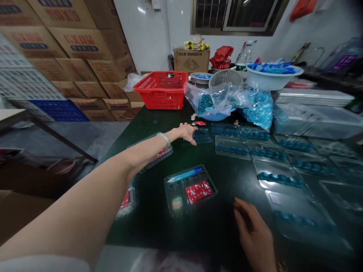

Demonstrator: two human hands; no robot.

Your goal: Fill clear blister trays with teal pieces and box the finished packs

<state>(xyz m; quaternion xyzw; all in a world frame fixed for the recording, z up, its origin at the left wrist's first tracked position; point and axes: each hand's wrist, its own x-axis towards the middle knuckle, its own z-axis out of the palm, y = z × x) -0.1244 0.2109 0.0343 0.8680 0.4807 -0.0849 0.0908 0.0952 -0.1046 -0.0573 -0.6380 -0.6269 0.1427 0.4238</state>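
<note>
My left hand [187, 133] is stretched far across the dark green table, fingers spread, at the left side of a clear plastic tray [203, 136] with a blue-green content. Whether the fingertips touch it I cannot tell. Just beyond lies a small red patterned packet [200, 123]. My right hand [255, 234] rests low at the near right, thumb and forefinger apart, with nothing visible between them. Between the hands lies a clear compartment tray [168, 192] holding a long blue pointed piece [185, 175], a red packet with white specks [199, 191] and a small pale item [177, 203].
Rows of clear trays [276, 177] with blue-green pieces cover the table's right side. More filled trays [159, 160] lie under my left forearm. At the back stand a red basket [163, 96], a bag of blue packets [258, 109] and a white basin [273, 79]. Cartons [76, 41] are stacked left.
</note>
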